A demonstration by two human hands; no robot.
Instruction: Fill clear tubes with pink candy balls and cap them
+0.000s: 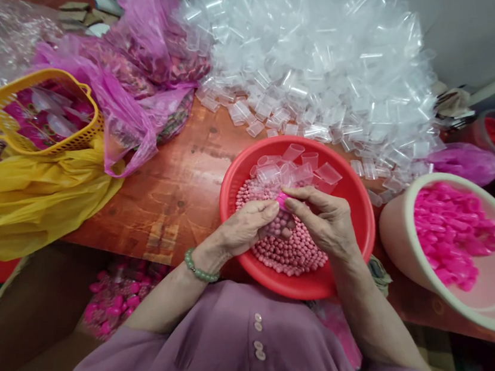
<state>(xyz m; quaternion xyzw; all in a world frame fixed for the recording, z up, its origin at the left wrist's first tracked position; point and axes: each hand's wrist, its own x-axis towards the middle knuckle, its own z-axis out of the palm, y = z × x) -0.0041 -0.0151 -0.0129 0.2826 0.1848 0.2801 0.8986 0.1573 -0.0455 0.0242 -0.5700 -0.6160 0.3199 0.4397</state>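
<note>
Over a red basin [363, 219], my left hand [246, 226] closes around a small clear plastic container [275, 225] with pink beads inside. At its top is a bright pink cap [282, 200], which the fingers of my right hand [327, 218] pinch from the other side. Loose pink beads [290, 256] fill the near part of the basin below both hands. Several clear empty containers [302, 172] lie on the beads toward the far side. My fingers hide part of the held container.
Behind the basin rises a large heap of clear containers [322, 62]. A cream bucket [400, 233] of pink caps [453, 226] stands at right. At left are a yellow basket [51, 150], a purple bag [126, 116] and a yellow bag [36, 193]. Filled containers [114, 298] lie in a box below.
</note>
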